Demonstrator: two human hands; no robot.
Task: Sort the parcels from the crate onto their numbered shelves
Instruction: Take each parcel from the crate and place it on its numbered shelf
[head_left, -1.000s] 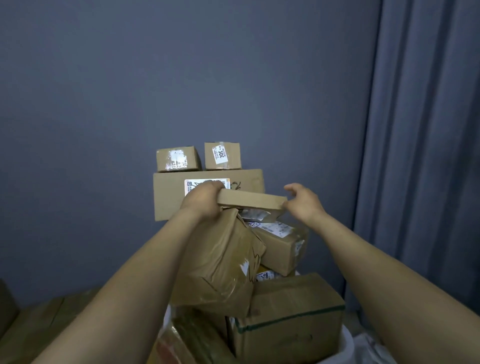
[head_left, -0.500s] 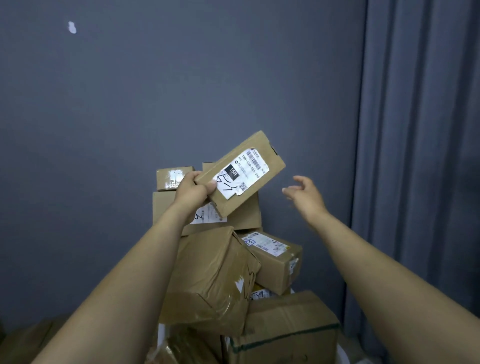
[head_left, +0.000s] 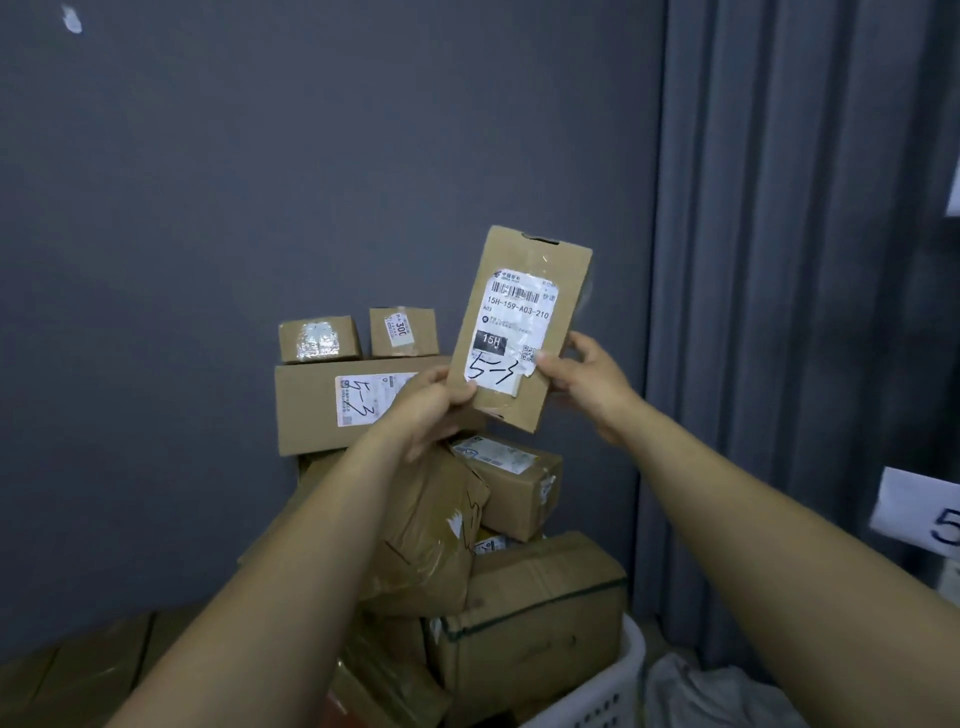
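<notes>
Nearly upright, tipped toward one o'clock, the flat brown cardboard parcel (head_left: 519, 322) was held aloft, pinched at its lower edges by the left hand (head_left: 426, 410) at seven o'clock and the right hand (head_left: 587, 384) at four, the grip nearer the white shelf tag (head_left: 919, 509).

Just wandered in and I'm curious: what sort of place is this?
Probably a parcel sorting or pickup room. Labelled cardboard parcels are heaped in a white crate, the flat parcel held up bears a handwritten 5-3, and a paper sign showing a 5 hangs at the right.
</notes>
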